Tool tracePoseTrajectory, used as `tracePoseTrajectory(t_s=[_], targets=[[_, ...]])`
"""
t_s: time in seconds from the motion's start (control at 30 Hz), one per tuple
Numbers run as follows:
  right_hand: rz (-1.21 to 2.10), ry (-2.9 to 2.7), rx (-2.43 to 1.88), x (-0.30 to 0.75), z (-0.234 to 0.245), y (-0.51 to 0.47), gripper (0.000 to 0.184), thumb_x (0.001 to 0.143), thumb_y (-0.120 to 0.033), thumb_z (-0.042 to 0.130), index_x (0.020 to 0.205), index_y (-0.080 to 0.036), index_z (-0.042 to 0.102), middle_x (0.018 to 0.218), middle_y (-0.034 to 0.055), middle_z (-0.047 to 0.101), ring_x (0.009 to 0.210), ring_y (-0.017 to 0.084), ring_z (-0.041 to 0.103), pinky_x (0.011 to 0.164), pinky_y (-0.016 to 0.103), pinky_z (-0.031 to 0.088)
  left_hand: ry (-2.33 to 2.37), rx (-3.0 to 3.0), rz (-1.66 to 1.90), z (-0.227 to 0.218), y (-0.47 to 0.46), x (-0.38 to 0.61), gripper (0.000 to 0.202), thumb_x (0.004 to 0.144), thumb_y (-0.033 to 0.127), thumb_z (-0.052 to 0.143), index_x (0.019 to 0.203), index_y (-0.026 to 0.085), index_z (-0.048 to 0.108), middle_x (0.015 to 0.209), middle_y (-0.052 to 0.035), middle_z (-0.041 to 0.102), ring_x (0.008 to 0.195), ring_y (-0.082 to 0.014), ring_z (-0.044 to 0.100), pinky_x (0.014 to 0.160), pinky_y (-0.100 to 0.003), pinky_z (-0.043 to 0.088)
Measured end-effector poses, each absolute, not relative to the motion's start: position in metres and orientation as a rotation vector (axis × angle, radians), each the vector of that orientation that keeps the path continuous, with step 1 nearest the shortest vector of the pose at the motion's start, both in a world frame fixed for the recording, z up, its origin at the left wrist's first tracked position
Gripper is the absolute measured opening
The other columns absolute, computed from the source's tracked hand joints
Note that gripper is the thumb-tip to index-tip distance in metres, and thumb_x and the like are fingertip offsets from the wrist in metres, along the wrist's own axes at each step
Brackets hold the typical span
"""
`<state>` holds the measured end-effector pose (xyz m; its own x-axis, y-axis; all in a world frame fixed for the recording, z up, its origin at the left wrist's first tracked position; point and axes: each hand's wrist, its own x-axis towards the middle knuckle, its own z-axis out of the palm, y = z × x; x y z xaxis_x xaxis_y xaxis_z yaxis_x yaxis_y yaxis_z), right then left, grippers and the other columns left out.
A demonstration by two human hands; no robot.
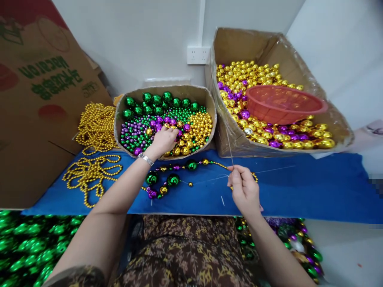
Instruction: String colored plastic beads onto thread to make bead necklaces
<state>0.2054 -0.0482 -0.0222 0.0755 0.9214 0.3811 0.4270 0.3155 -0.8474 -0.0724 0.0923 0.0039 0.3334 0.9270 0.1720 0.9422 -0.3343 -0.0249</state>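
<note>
My left hand reaches into a round cardboard tub of green, purple and gold beads, its fingers curled down among the gold and purple ones; what they pinch is hidden. My right hand is closed in a pinch on a thin needle that stands upright over the blue cloth. A partly strung strand of beads, with green, gold and purple balls, lies on the cloth between my hands. A silver watch sits on my left wrist.
A big cardboard box of gold and purple balls holds a red plastic basket at the right. Gold bead strands pile at the left beside a flattened carton. Green beads fill the lower left.
</note>
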Motion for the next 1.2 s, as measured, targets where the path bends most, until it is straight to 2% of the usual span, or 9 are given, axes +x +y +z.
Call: tracePoseTrajectory(t_s=[0.17, 0.33, 0.4, 0.47, 0.57, 0.67, 0.77, 0.97, 1.2], targets=[[0.566, -1.638, -1.278, 0.197, -0.025, -0.05, 0.021, 0.098, -0.033, 0.041, 0.104, -0.022, 0.059, 0.062, -0.0029, 0.056, 0.056, 0.013, 0.057, 0.057, 0.026, 0.045, -1.723, -2.397, -0.078, 0.001, 0.086, -0.072, 0.038, 0.082, 0.016, 0.053, 0.12, 0.011, 0.054, 0.103, -0.0175, 0.065, 0.1, -0.0333, 0.052, 0.081, -0.04, 0.044], [0.544, -1.718, -1.264, 0.191, -0.022, -0.05, 0.021, 0.098, -0.031, 0.041, 0.102, -0.022, 0.059, 0.063, -0.0015, 0.06, 0.058, 0.015, 0.061, 0.06, 0.027, 0.047, -1.716, -2.415, -0.235, -0.004, 0.085, -0.078, 0.038, 0.086, 0.022, 0.05, 0.121, 0.009, 0.054, 0.106, -0.02, 0.061, 0.104, -0.034, 0.052, 0.085, -0.044, 0.045], [0.538, -1.724, -1.26, 0.19, -0.022, -0.05, 0.02, 0.098, -0.03, 0.041, 0.103, -0.022, 0.059, 0.066, -0.0007, 0.062, 0.059, 0.015, 0.062, 0.06, 0.027, 0.047, -1.736, -2.447, -0.444, -0.002, 0.082, -0.08, 0.034, 0.087, 0.023, 0.051, 0.118, 0.01, 0.056, 0.108, -0.0184, 0.06, 0.106, -0.0315, 0.053, 0.089, -0.044, 0.045], [0.525, -1.74, -1.256, 0.19, -0.022, -0.051, 0.02, 0.098, -0.03, 0.041, 0.103, -0.022, 0.059, 0.069, 0.0, 0.065, 0.059, 0.014, 0.062, 0.061, 0.026, 0.048, -1.792, -2.508, -0.804, 0.002, 0.076, -0.08, 0.031, 0.087, 0.025, 0.053, 0.115, 0.012, 0.058, 0.108, -0.0149, 0.06, 0.103, -0.0269, 0.056, 0.091, -0.043, 0.047], [0.492, -1.785, -1.248, 0.189, -0.023, -0.052, 0.019, 0.098, -0.029, 0.042, 0.103, -0.023, 0.059, 0.075, 0.0013, 0.068, 0.061, 0.015, 0.064, 0.063, 0.027, 0.049, -1.979, -2.624, -1.592, 0.006, 0.06, -0.075, 0.031, 0.086, 0.033, 0.058, 0.112, 0.016, 0.058, 0.104, -0.009, 0.063, 0.09, -0.019, 0.062, 0.084, -0.037, 0.053], [0.435, -1.831, -1.22, 0.186, -0.024, -0.052, 0.018, 0.097, -0.027, 0.043, 0.102, -0.023, 0.059, 0.084, 0.0037, 0.071, 0.067, 0.016, 0.067, 0.067, 0.028, 0.052, -2.118, -2.605, -2.422, 0.005, 0.039, -0.066, 0.034, 0.084, 0.034, 0.062, 0.114, 0.019, 0.056, 0.101, -0.0062, 0.065, 0.084, -0.0162, 0.066, 0.079, -0.034, 0.057], [0.378, -1.87, -1.173, 0.182, -0.028, -0.053, 0.018, 0.097, -0.025, 0.043, 0.102, -0.022, 0.06, 0.091, 0.0054, 0.073, 0.074, 0.018, 0.069, 0.072, 0.029, 0.053, -2.145, -2.427, -2.916, 0.001, 0.023, -0.059, 0.033, 0.082, 0.031, 0.066, 0.112, 0.02, 0.058, 0.1, -0.0053, 0.066, 0.084, -0.0154, 0.067, 0.082, -0.035, 0.058], [0.315, -1.942, -1.128, 0.179, -0.038, -0.056, 0.018, 0.096, -0.021, 0.045, 0.102, -0.021, 0.061, 0.092, 0.0062, 0.073, 0.081, 0.019, 0.071, 0.075, 0.03, 0.055, -2.204, -2.026, -3.326, -0.002, 0.007, -0.049, 0.02, 0.091, 0.032, 0.055, 0.104, 0.019, 0.063, 0.098, -0.0053, 0.068, 0.09, -0.0146, 0.066, 0.092, -0.037, 0.056], [0.249, -2.016, -1.133, 0.177, -0.043, -0.059, 0.019, 0.096, -0.02, 0.045, 0.102, -0.021, 0.062, 0.087, 0.0063, 0.074, 0.074, 0.019, 0.07, 0.069, 0.031, 0.054, -2.093, -2.098, -3.234, -0.006, 0.0, -0.041, 0.023, 0.084, 0.035, 0.065, 0.102, 0.022, 0.061, 0.096, -0.001, 0.067, 0.093, -0.0162, 0.067, 0.1, -0.045, 0.051]])
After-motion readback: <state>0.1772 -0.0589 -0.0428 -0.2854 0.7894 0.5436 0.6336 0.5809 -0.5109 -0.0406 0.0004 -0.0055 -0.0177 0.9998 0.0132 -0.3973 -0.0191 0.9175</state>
